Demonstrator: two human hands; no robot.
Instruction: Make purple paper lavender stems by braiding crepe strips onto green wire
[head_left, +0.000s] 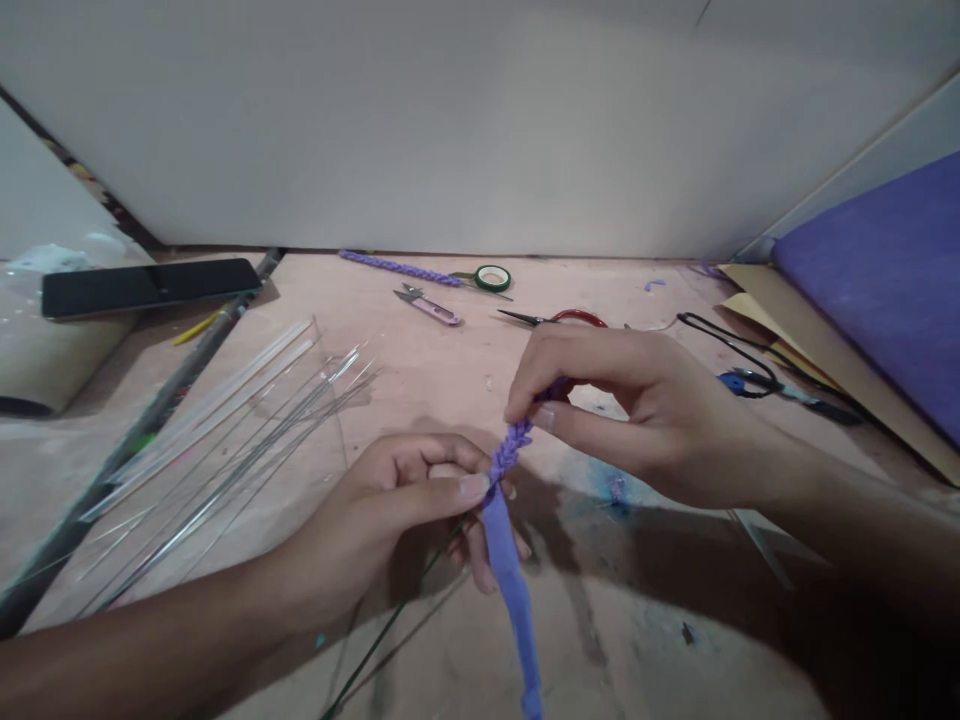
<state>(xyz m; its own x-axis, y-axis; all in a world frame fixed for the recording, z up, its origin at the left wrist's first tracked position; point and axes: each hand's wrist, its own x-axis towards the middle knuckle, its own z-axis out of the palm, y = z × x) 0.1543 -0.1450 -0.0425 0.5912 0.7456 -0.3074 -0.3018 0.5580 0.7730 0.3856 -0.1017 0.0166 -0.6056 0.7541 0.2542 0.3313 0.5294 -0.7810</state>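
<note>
A purple crepe paper strip (510, 590) is bunched into a ruffled, twisted spike (508, 452) around a thin green wire stem (382, 635). Thumb and fingers of my left hand (420, 490) pinch the spike's lower end, where the flat part of the strip hangs down toward me. Higher up, my right hand (622, 400) pinches the ruffled part between thumb and forefinger, hiding its tip. Beyond the hands lie pink thread snips (429, 306), a roll of green floral tape (493, 278) and another purple ruffled stem (401, 267).
Loose wires (247, 480) and clear sticks lie at left, near a phone (150, 287) on a cardboard tube (67, 365). Red-handled scissors (577, 318) sit behind my right hand. Black-handled scissors (795, 390), brown paper (847, 390) and purple paper (885, 280) are at right.
</note>
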